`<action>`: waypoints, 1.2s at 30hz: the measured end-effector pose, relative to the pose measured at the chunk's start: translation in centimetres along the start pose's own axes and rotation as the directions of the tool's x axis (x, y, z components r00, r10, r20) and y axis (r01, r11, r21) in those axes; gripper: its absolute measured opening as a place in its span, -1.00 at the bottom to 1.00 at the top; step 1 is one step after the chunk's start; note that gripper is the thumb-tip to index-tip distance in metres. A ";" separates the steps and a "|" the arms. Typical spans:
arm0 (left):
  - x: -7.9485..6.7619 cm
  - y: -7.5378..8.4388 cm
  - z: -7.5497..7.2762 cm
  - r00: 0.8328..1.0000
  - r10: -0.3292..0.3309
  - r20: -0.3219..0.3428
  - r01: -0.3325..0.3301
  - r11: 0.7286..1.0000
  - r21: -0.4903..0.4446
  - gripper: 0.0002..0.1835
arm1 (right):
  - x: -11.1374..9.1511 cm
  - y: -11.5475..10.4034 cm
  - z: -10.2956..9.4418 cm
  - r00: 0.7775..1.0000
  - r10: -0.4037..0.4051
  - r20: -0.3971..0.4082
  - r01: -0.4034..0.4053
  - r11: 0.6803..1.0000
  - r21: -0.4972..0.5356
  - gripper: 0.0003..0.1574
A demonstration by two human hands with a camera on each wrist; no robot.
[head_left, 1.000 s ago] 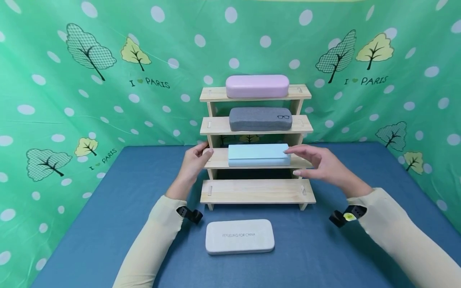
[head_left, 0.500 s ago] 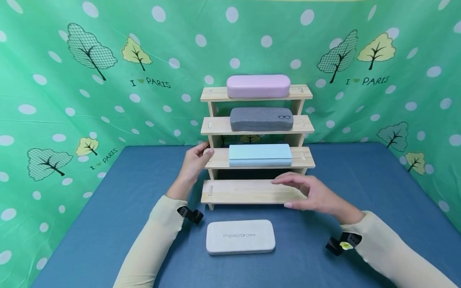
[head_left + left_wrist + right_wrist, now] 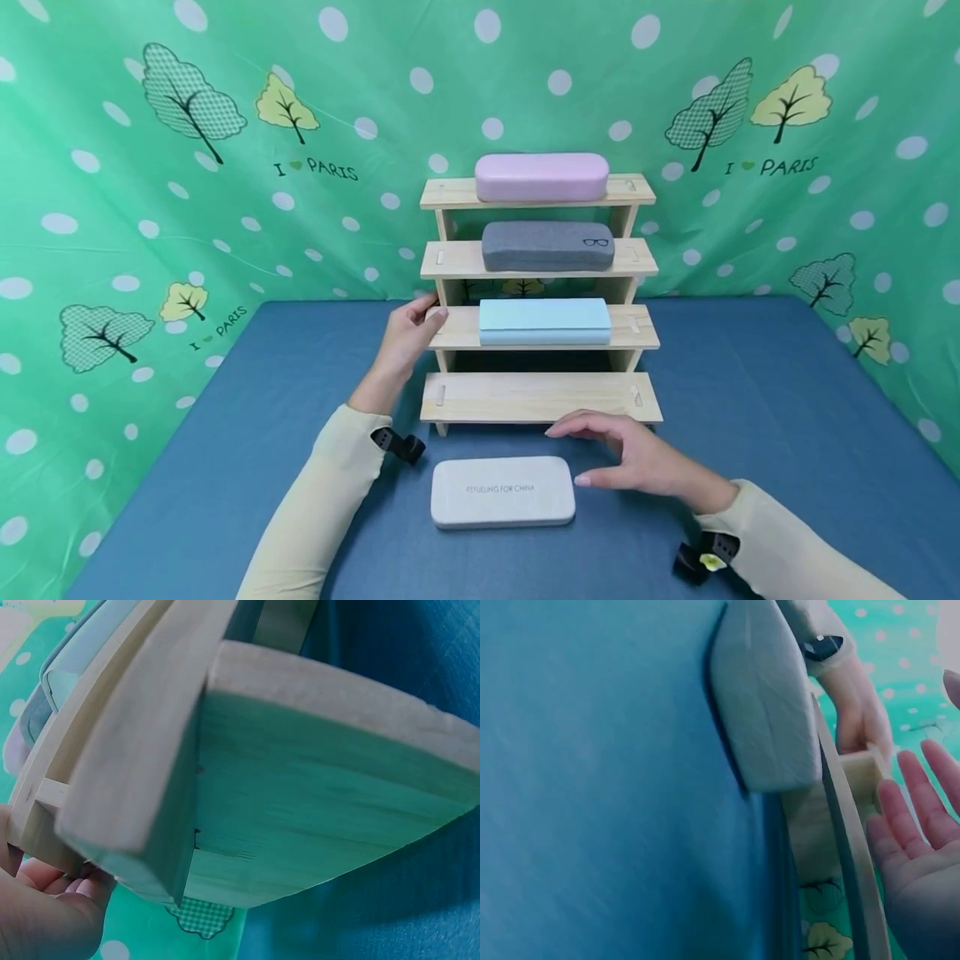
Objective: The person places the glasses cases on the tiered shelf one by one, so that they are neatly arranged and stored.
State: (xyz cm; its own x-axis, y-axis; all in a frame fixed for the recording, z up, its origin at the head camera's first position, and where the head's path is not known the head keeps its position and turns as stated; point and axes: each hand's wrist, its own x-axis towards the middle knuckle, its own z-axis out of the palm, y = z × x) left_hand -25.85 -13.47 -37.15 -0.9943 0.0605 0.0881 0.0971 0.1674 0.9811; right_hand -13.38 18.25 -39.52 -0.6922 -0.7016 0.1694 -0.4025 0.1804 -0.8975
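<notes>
A four-step wooden display rack (image 3: 525, 400) stands on the table, seen from its end in the left wrist view. My left hand (image 3: 400, 354) grips the left end of its second step from the bottom, thumb on top and fingertips curled beneath. On that step lies a light blue flap case (image 3: 545, 322). A white glasses case (image 3: 502, 508) lettered "REFUELING FOR CHINA" lies on the table in front of the rack. My right hand (image 3: 633, 460) hovers by its right end, holding nothing, thumb apart from the loosely bent fingers; the right wrist view shows these fingers (image 3: 911, 817) spread.
A grey case (image 3: 547, 247) with a glasses drawing sits on the step above the blue one, and a lilac case (image 3: 542, 177) on the top step. The blue tablecloth (image 3: 315, 333) meets a green dotted curtain (image 3: 420, 50) behind the rack.
My right hand has come away from the blue case, moving down and toward me past the bottom step to the white case. My left hand stays on the rack.
</notes>
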 end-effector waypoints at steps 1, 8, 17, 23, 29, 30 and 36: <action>0.0 0.0 0.0 1.000 0.001 0.000 -0.001 1.000 -0.002 -0.46 | -0.1 0.1 0.3 1.000 0.009 0.002 -0.009 1.000 0.011 -0.42; 0.0 0.1 -0.1 1.000 -0.001 -0.002 0.001 1.000 0.002 -0.46 | -0.5 0.2 2.2 1.000 0.001 0.023 -0.002 0.998 0.057 -0.44; -0.1 0.3 0.0 1.000 -0.009 -0.005 0.009 1.000 0.002 -0.46 | -0.5 -0.3 3.9 0.984 0.177 -0.036 -0.173 0.981 0.083 -0.35; -0.1 0.2 0.0 1.000 -0.013 0.001 0.013 1.000 -0.004 -0.45 | -0.4 0.2 4.3 0.977 0.211 -0.030 -0.204 0.968 0.146 -0.25; 0.0 0.2 0.1 1.000 -0.021 0.000 0.021 1.000 -0.007 -0.46 | -0.3 0.9 4.4 0.977 0.212 0.014 -0.210 0.957 0.201 -0.14; 0.0 0.2 0.1 1.000 -0.020 0.000 0.020 1.000 -0.006 -0.46 | -0.3 1.0 4.3 0.978 0.210 0.018 -0.209 0.956 0.205 -0.13; 0.1 0.4 0.1 1.000 -0.027 -0.005 0.027 1.000 0.005 -0.46 | -0.3 1.7 4.4 0.970 0.239 0.051 -0.244 0.942 0.232 -0.07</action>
State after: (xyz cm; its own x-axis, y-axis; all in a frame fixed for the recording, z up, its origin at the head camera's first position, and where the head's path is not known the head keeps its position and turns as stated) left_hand -25.88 -13.34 -36.81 -0.9968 0.0510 0.0620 0.0700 0.1740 0.9823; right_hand -11.26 15.77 -42.90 -0.7371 -0.6720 -0.0708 -0.0712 0.1815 -0.9808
